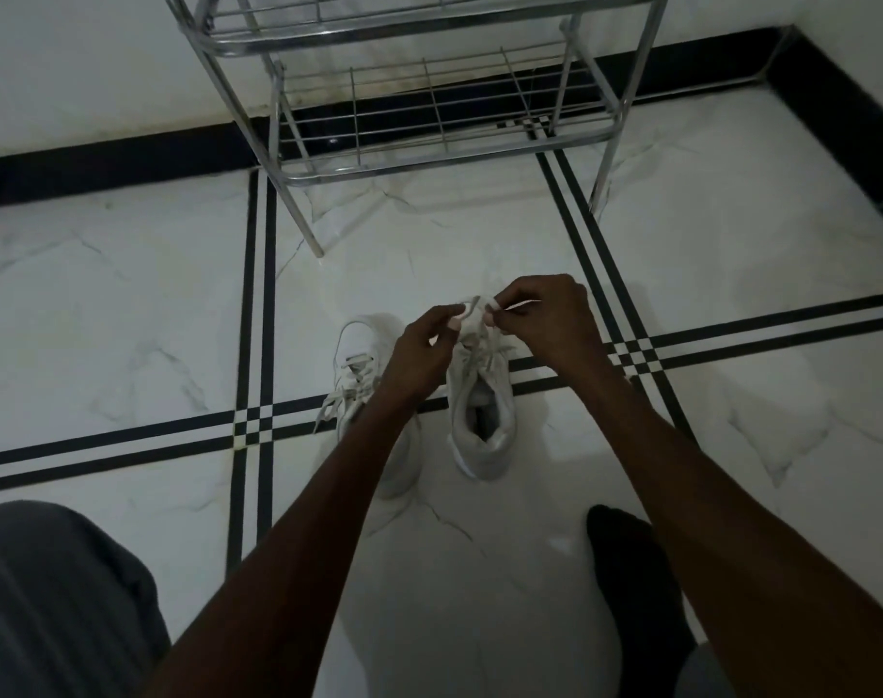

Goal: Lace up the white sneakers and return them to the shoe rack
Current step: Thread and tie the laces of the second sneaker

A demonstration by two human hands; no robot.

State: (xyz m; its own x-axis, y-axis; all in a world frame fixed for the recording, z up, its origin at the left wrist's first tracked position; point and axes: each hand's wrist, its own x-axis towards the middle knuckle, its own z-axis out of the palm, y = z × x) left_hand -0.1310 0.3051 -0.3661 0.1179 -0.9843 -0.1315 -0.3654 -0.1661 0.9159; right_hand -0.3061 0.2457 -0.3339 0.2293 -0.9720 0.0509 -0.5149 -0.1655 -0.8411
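At the lower frame edges sit a grey-clad knee (52, 596) and a dark sock (626, 571). At centre, two white sneakers (482, 415) stand on open marble floor (127, 304); left hand (424, 352) and right hand (545, 319) each pinch the lace (472, 307). Beyond, at top, stands the chrome shoe rack (429, 153), clear floor on both sides.

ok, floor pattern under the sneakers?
White marble-look floor with crossing double black stripes, checkered at intersections; head view.

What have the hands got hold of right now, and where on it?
Both the left hand and right hand pinch the lace of the right-side sneaker, near its free ends above the toe.
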